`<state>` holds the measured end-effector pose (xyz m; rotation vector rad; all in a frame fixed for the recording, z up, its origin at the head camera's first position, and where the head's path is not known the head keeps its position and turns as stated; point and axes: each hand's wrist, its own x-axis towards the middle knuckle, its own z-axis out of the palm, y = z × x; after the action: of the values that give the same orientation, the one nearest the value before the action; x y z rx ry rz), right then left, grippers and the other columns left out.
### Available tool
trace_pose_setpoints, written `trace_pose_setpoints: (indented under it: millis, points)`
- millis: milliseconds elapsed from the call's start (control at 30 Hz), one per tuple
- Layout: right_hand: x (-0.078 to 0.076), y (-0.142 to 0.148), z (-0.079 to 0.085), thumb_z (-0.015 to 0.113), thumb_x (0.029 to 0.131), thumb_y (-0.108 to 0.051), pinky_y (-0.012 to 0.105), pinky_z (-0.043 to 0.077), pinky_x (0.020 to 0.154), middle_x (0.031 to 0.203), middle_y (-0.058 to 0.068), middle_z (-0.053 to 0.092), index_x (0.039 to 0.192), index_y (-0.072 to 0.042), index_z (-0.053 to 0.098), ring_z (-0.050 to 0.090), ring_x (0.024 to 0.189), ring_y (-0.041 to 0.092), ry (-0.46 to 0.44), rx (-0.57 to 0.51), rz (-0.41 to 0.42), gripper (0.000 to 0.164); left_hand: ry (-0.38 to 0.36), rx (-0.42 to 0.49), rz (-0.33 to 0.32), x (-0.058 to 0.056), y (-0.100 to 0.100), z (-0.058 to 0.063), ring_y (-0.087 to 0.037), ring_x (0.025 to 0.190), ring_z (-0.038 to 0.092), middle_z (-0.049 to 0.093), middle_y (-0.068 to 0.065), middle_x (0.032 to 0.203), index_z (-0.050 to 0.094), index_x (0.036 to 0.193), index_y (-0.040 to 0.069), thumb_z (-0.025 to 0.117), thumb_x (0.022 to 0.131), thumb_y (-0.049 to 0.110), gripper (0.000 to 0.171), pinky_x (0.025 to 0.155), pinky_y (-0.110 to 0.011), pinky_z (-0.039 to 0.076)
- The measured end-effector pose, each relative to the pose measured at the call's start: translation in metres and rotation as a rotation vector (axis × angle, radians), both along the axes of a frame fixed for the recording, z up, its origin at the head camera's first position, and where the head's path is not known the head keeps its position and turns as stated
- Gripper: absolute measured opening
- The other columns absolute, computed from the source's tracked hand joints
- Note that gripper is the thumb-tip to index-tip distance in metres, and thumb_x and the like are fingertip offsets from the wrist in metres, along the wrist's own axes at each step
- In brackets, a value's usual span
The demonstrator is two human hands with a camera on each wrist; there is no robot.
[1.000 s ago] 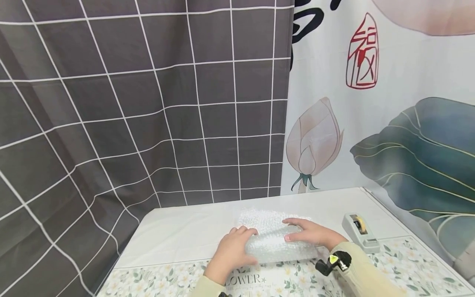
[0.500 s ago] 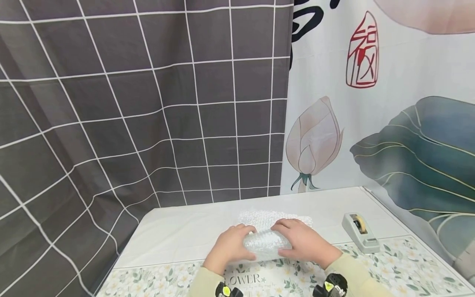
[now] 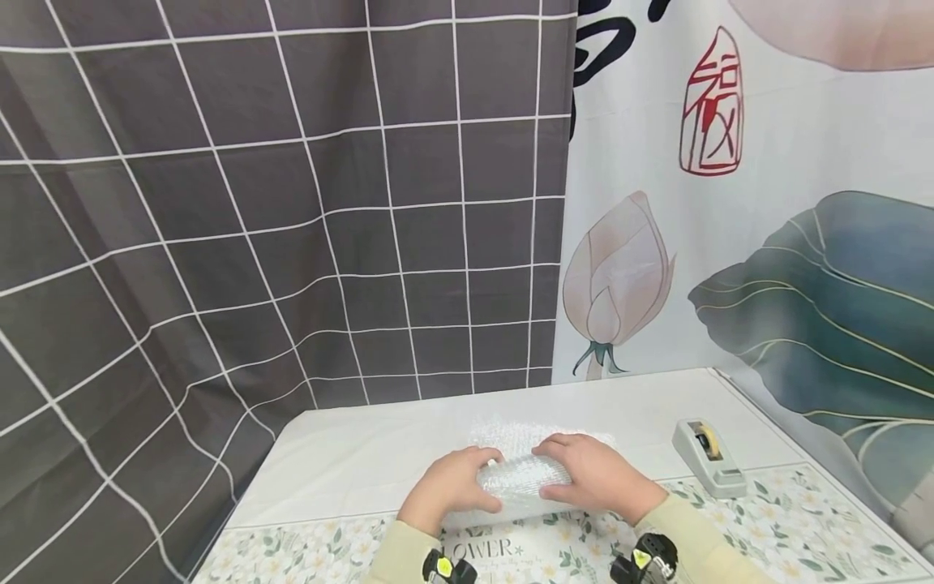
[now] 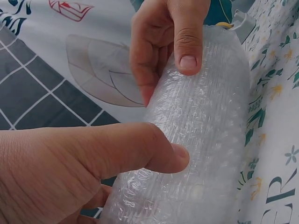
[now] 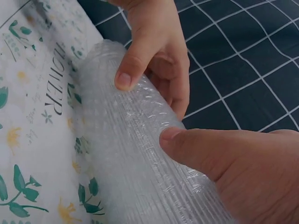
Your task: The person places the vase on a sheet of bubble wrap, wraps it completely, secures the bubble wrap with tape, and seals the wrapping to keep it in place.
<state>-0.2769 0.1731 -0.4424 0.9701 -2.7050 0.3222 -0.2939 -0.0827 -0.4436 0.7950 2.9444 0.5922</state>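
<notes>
A roll of clear bubble wrap (image 3: 520, 478) lies crosswise on the table in the head view, with a flat sheet of it (image 3: 507, 431) spreading out behind. My left hand (image 3: 454, 485) grips the roll's left part, thumb on the near side and fingers over the far side. On its right part, my right hand (image 3: 594, 480) holds it the same way. In the left wrist view the thumb (image 4: 170, 156) presses on the ribbed plastic. The right wrist view shows both thumbs on the roll (image 5: 140, 158); the far fingertips are partly hidden. Whatever the roll may contain cannot be seen.
A grey tape dispenser (image 3: 709, 458) with yellowish tape stands at the right of the table. White cloth with a floral front part covers the table (image 3: 350, 462). A dark grid curtain (image 3: 438, 243) and a white printed curtain (image 3: 627, 162) hang behind it.
My right hand has moved left along the roll from its right end, closer to the left hand, and now grips it. Over the last half second both hands have barely moved.
</notes>
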Motion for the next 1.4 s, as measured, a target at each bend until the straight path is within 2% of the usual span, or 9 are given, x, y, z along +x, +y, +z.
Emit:
trace_pose_setpoints:
  millis: [233,433,567,733,933,1033,1267,1400]
  points:
    - [-0.001,0.002,0.001,0.082,0.079,-0.042,0.046,0.054,0.097,0.125,0.006,0.068,0.128,-0.009,0.066,0.066,0.112,0.028,-0.039,0.008,0.007,0.061,-0.062,0.015,-0.013,0.0,-0.002,0.002,-0.014,0.096,0.067,0.071,0.005,0.113,0.068,0.123,0.027,0.082,0.061,0.035,0.064,0.087,-0.042,0.057]
    - [0.0,0.001,-0.002,0.082,0.075,-0.046,0.05,0.051,0.1,0.126,0.007,0.067,0.129,-0.008,0.065,0.064,0.115,0.03,-0.001,0.036,-0.017,0.068,-0.103,0.014,-0.022,-0.001,-0.003,0.003,-0.015,0.099,0.066,0.071,0.005,0.116,0.067,0.125,0.027,0.08,0.064,0.034,0.062,0.089,-0.04,0.056]
    - [0.001,0.0,-0.003,0.082,0.074,-0.047,0.051,0.05,0.101,0.126,0.009,0.068,0.13,-0.007,0.065,0.064,0.115,0.03,0.011,0.043,-0.016,0.07,-0.149,0.029,-0.003,-0.002,-0.004,0.002,-0.02,0.106,0.066,0.071,0.003,0.119,0.067,0.128,0.027,0.078,0.065,0.035,0.064,0.093,-0.045,0.055]
    - [-0.002,0.003,-0.004,0.078,0.08,-0.049,0.051,0.05,0.102,0.128,0.011,0.067,0.133,-0.006,0.063,0.063,0.117,0.031,-0.043,0.016,0.004,0.07,-0.203,0.058,0.017,-0.003,-0.006,0.0,-0.029,0.119,0.063,0.069,-0.001,0.127,0.066,0.132,0.025,0.077,0.069,0.035,0.065,0.1,-0.053,0.051]
    - [-0.003,0.008,-0.003,0.066,0.095,-0.043,0.058,0.046,0.105,0.136,0.017,0.06,0.14,-0.004,0.057,0.056,0.126,0.039,-0.21,-0.064,0.053,0.061,-0.252,0.094,0.017,-0.003,-0.009,-0.003,-0.032,0.127,0.058,0.066,-0.004,0.133,0.065,0.135,0.023,0.075,0.073,0.037,0.064,0.105,-0.057,0.046]
    - [-0.005,0.009,-0.002,0.06,0.099,-0.039,0.062,0.044,0.106,0.139,0.021,0.058,0.142,-0.003,0.056,0.053,0.128,0.043,-0.253,-0.092,0.064,0.056,-0.264,0.117,0.01,-0.003,-0.01,-0.004,-0.032,0.127,0.058,0.066,-0.003,0.133,0.065,0.135,0.023,0.075,0.075,0.037,0.063,0.106,-0.057,0.046]
    - [-0.007,0.008,-0.001,0.054,0.102,-0.036,0.065,0.04,0.107,0.14,0.021,0.056,0.142,-0.004,0.056,0.05,0.131,0.044,-0.305,-0.115,0.046,0.051,-0.285,0.169,-0.009,-0.003,-0.012,-0.002,-0.031,0.125,0.059,0.068,-0.002,0.129,0.066,0.134,0.023,0.076,0.078,0.034,0.058,0.106,-0.057,0.045]
    - [-0.009,0.007,-0.001,0.053,0.102,-0.036,0.067,0.038,0.108,0.14,0.021,0.056,0.142,-0.003,0.056,0.049,0.132,0.045,-0.351,-0.138,0.032,0.052,-0.268,0.181,0.001,0.001,-0.012,-0.002,-0.035,0.128,0.057,0.066,-0.006,0.133,0.064,0.137,0.019,0.075,0.08,0.034,0.06,0.106,-0.06,0.044]
